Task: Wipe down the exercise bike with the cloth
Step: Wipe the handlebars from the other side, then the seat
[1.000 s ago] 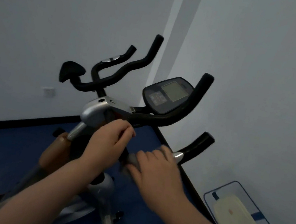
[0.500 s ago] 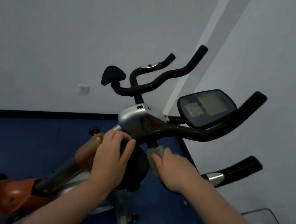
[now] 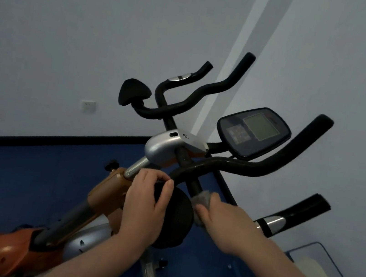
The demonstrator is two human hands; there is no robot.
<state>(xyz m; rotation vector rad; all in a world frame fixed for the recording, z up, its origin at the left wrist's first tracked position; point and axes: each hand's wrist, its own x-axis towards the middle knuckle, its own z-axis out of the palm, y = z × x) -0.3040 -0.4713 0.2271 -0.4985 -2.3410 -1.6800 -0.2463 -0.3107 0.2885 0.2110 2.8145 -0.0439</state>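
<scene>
Left grip: my left hand [image 3: 145,204] is holding the black round pad [image 3: 171,218] of the exercise bike [image 3: 163,149], fingers curled over its top edge.
Right grip: my right hand [image 3: 224,221] is pinching the grey cloth [image 3: 202,200] against the black handlebar stem [image 3: 193,185].
Handling: the cloth is looking soft and light, so I am bunching it; the bike is seeming stiff and heavy, good for bracing.

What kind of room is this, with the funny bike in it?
Probably a small workout room, at home or in a gym. There's an exercise bike with a display console, dark blue flooring, and plain white walls.
</scene>
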